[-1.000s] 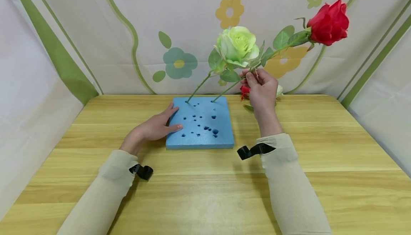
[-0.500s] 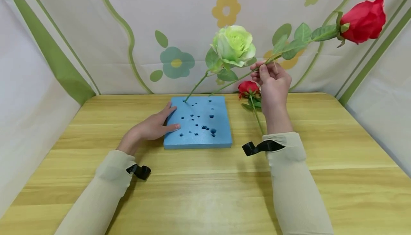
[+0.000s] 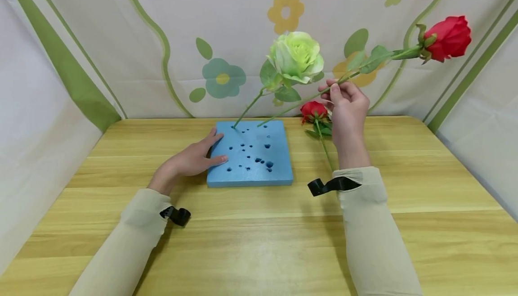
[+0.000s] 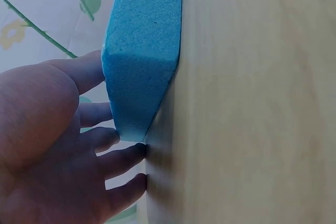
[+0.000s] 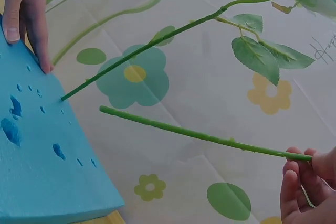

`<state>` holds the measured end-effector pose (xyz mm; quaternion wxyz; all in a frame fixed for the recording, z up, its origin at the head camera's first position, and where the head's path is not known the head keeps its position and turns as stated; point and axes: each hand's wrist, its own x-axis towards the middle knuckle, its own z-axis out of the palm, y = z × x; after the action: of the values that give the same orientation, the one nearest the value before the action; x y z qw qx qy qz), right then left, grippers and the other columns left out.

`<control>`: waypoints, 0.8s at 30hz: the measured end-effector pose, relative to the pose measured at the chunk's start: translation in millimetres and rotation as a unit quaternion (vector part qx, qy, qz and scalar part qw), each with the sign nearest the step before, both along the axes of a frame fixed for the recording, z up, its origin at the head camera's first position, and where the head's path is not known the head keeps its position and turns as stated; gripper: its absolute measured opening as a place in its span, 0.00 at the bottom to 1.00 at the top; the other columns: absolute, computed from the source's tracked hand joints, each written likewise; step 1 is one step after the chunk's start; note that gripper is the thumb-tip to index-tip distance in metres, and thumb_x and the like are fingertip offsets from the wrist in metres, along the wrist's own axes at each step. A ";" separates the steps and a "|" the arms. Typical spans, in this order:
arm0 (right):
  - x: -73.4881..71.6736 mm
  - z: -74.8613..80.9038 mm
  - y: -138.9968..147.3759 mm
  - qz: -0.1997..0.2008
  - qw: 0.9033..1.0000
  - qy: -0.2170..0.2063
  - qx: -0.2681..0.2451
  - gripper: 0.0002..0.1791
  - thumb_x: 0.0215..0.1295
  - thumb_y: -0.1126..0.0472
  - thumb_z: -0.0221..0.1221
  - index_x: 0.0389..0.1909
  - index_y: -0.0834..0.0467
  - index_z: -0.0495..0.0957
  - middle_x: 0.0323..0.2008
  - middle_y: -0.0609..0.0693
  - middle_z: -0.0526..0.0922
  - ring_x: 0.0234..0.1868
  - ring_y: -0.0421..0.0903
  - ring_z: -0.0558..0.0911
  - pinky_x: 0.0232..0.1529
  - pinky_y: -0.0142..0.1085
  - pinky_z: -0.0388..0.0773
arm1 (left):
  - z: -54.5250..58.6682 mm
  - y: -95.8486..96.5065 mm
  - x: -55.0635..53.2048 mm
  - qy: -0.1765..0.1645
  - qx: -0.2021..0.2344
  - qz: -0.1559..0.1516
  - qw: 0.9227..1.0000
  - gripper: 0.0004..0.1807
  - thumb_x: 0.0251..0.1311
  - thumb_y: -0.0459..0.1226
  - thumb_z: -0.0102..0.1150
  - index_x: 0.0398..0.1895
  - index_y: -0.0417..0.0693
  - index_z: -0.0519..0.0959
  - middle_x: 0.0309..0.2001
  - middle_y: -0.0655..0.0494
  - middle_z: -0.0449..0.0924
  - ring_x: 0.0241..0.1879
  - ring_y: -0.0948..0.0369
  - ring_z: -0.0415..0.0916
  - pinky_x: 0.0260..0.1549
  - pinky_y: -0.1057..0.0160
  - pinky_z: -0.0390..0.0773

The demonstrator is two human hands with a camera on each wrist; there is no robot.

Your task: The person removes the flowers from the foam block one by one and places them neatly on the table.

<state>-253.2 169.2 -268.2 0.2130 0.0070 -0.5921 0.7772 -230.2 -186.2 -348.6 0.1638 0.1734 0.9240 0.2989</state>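
My left hand [image 3: 191,157] rests along the left side of a blue foam block [image 3: 234,177], its thumb on top and its fingers straight. My right hand [image 3: 347,114] pinches the green stem of a red rose [image 3: 448,39] between thumb and fingers. That rose leans far to the right, its bare stem end [image 5: 113,110] in the air near the block's back edge, apart from the foam in the right wrist view. A pale green rose [image 3: 296,58] stands tilted in a hole at the block's back left. Several holes dot the foam.
Beyond the block, to its right, another red rose [image 3: 313,111] lies on the wooden table [image 3: 251,242], partly hidden by my right hand and forearm. A white curtain [image 3: 238,8] with printed flowers hangs behind the table.
The held red rose's stem end has left the block's back right hole. My right hand moved right with it, then the bloom dropped slightly. My left hand stays on the block.
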 end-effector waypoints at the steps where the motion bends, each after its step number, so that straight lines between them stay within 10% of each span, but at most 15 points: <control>1: 0.0 -0.3 1.2 -0.002 1.000 -0.004 -0.001 0.08 0.79 0.62 0.58 0.45 0.61 0.84 0.37 0.50 0.90 0.39 0.47 0.85 0.46 0.33 0.84 | -0.5 0.0 -0.3 0.000 0.000 0.000 1.000 0.47 0.80 0.54 0.52 0.89 0.49 0.41 0.88 0.47 0.25 0.87 0.39 0.35 0.83 0.35 0.45; 10: 2.3 -3.7 10.8 -0.006 0.998 -0.044 0.049 0.07 0.81 0.64 0.55 0.53 0.58 0.75 0.46 0.50 0.87 0.42 0.45 0.89 0.44 0.31 0.84 | -1.7 -0.4 -2.1 0.000 -0.002 0.002 1.000 0.47 0.80 0.54 0.53 0.89 0.49 0.41 0.88 0.47 0.26 0.87 0.39 0.34 0.83 0.34 0.45; 18: 2.3 -3.0 18.7 0.024 0.996 -0.079 0.024 0.06 0.79 0.66 0.55 0.52 0.57 0.74 0.30 0.48 0.91 0.32 0.42 0.89 0.37 0.29 0.83 | -2.3 -0.6 -0.9 -0.005 0.004 0.007 1.000 0.47 0.80 0.53 0.54 0.89 0.50 0.42 0.88 0.48 0.26 0.87 0.39 0.34 0.83 0.34 0.45; 24: 3.2 -4.0 26.4 0.035 0.993 -0.103 0.055 0.04 0.82 0.60 0.55 0.49 0.57 0.75 0.46 0.44 0.85 0.31 0.42 0.86 0.37 0.28 0.82 | -2.1 -1.0 -0.3 -0.005 0.005 0.009 1.000 0.47 0.79 0.54 0.54 0.89 0.50 0.42 0.88 0.48 0.26 0.87 0.39 0.34 0.83 0.34 0.45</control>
<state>-250.0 195.6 -272.3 0.1233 -0.0408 -0.6520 0.7470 -230.5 -187.2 -350.8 0.1652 0.1641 0.9232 0.3058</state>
